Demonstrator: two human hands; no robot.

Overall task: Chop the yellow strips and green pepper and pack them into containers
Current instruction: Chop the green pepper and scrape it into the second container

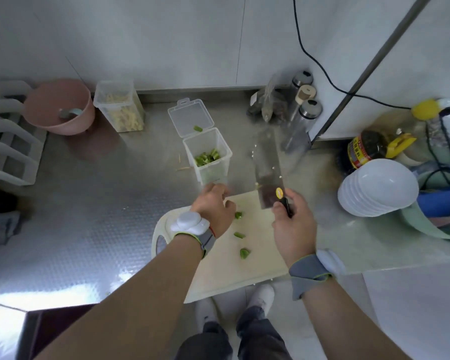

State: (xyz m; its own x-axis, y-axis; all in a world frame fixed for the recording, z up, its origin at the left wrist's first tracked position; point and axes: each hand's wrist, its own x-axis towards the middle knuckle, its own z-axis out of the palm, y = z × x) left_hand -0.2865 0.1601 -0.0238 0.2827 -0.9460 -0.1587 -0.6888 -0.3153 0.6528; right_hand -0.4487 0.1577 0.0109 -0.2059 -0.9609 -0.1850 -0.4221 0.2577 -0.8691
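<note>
While right-hand fingers (279, 207) clench the cleaver (266, 165) handle, left-hand fingers (229, 205) curl beside pepper pieces (239, 234), grasp unclear.

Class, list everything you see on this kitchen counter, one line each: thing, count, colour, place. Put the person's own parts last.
cutting board: one, cream, counter's front edge.
pepper pieces: three, green, loose on the cutting board.
pepper container: one, clear, open, behind the cutting board, green pieces inside.
strips container: one, clear, back left, yellow strips inside.
pink bowl: one, pink, left of the strips container.
cleaver: one, steel with black handle, blade pointing away past the board's far edge.
white bowls: one stack, white, right side.
bottle: one, dark with yellow cap, lying behind the white bowls.
left grip: bare hand, fingers curled over the board; contents unclear.
right grip: bare hand, holds the cleaver handle.
</note>
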